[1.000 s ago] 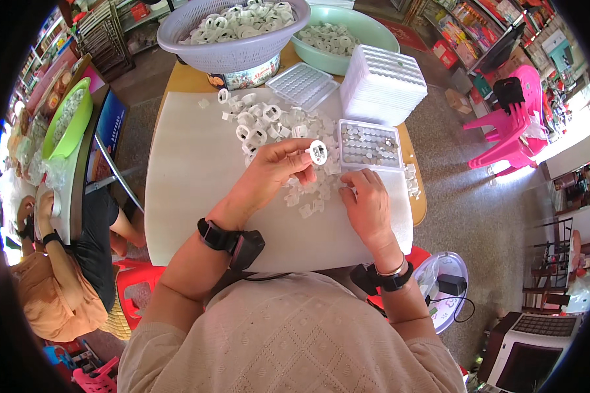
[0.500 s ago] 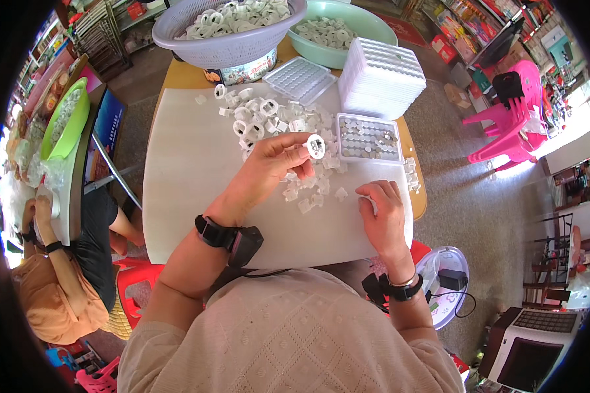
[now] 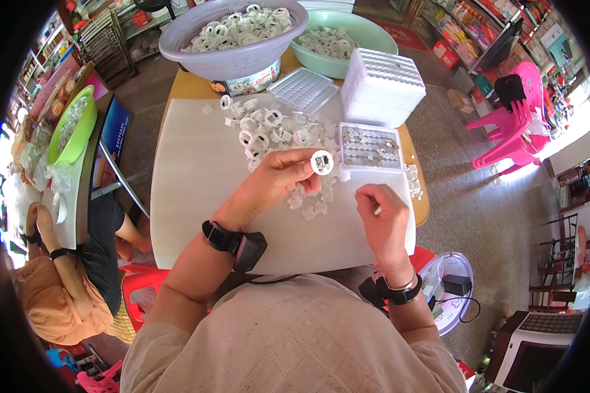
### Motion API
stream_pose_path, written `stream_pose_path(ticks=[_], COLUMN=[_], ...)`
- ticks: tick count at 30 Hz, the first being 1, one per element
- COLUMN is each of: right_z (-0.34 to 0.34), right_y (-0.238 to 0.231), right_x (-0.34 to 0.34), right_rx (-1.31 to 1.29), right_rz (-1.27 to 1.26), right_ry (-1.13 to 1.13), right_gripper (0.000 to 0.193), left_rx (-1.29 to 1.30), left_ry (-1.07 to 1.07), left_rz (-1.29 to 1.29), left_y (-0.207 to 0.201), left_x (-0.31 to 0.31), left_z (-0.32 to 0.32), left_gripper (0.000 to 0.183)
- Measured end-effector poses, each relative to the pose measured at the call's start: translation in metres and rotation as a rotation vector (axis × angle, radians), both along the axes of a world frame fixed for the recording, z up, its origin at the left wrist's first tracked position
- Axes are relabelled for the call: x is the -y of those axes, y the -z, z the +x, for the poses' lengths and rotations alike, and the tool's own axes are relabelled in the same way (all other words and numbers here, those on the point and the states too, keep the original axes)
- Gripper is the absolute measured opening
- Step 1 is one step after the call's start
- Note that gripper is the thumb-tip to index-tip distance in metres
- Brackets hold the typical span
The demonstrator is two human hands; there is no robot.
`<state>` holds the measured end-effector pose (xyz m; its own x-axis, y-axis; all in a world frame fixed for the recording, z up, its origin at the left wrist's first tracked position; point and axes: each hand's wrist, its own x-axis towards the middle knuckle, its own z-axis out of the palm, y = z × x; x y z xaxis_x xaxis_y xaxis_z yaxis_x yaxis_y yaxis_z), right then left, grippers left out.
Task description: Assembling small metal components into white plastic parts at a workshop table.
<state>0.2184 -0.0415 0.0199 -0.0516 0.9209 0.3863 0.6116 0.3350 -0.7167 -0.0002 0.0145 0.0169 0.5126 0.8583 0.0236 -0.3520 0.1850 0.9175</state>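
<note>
Between the thumb and fingers of my left hand (image 3: pixel 275 180) is a small round white plastic part (image 3: pixel 322 162) with a dark piece in its middle, tilted up toward me. To its right, my right hand (image 3: pixel 383 219) hovers over the table with fingers curled in toward the thumb; whatever they may hold is too small to make out. A loose pile of white ring-shaped parts (image 3: pixel 259 139) lies just beyond my left hand, with translucent plastic pieces (image 3: pixel 314 208) beside it. Past my right hand sits a clear compartment tray (image 3: pixel 371 148) holding small silvery discs.
A tall stack of white trays (image 3: pixel 381 88) and a flat tray (image 3: pixel 303 90) stand farther back. Behind them are a purple basket (image 3: pixel 233 47) and a green basin (image 3: pixel 344 63), both full of white parts. At left, another person (image 3: pixel 65 295) sits at a side table.
The view has shifted slightly, so the table sits lower. My right fingers have curled in more toward the thumb. My left hand keeps hold of the round part.
</note>
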Motion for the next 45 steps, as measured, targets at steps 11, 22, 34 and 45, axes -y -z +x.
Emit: stream_pose_path(ticks=[11,22,34,45], right_z=[-0.029,-0.029,-0.031,-0.046], right_y=[-0.018,-0.016,0.001,0.008], right_x=[-0.012,-0.013,-0.02,-0.021], right_rx=[0.086,0.122,-0.55,-0.383], right_rz=[0.427,0.431,-0.178,-0.146], right_ry=[-0.099,-0.125,-0.021,-0.045], right_gripper=[0.03,0.029,0.019,0.014], left_rx=[-0.13,-0.22,-0.26,-0.407], left_ry=[0.092,0.078,-0.119,-0.241], left_rz=[0.087,0.16,0.129,0.222], left_y=[0.003,0.007,0.006,0.001], left_x=[0.0,0.0,0.001,0.006], left_z=[0.004,0.004,0.009,0.018], left_gripper=[0.034,0.033,0.025,0.017])
